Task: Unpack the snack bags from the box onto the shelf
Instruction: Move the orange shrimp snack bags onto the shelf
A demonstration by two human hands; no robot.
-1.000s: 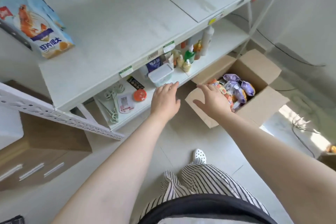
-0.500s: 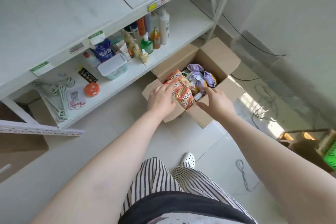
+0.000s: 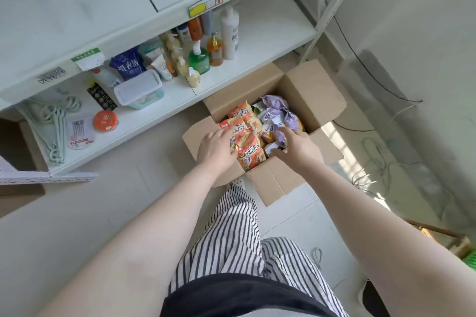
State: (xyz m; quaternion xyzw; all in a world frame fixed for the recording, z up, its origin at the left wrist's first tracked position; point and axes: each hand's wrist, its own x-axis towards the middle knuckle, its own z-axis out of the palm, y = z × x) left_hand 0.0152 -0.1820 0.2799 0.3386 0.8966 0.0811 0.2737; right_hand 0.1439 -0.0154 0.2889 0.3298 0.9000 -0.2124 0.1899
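An open cardboard box [image 3: 310, 90] sits on the floor in front of the white shelf unit [image 3: 77, 8]. It holds several orange snack bags [image 3: 251, 153] on its left side and purple snack bags [image 3: 273, 110] on its right. My left hand [image 3: 215, 148] is at the box's left edge, its fingers curled onto the side of the nearest orange bag. My right hand [image 3: 298, 148] reaches in from the right with thumb and fingers spread, touching the purple bags beside the orange one.
The lower shelf board [image 3: 268, 33] carries bottles [image 3: 228, 33], a blue pouch [image 3: 127, 64], a lidded plastic tub [image 3: 139, 91], an orange disc [image 3: 105, 119] and pale hangers [image 3: 55, 123]. Cables [image 3: 373, 159] lie on the floor to the right. My striped trouser leg [image 3: 239, 226] is just below the box.
The view has swung down and right from the top shelf to the box. Both hands moved from above the box's near edge down onto the bags.
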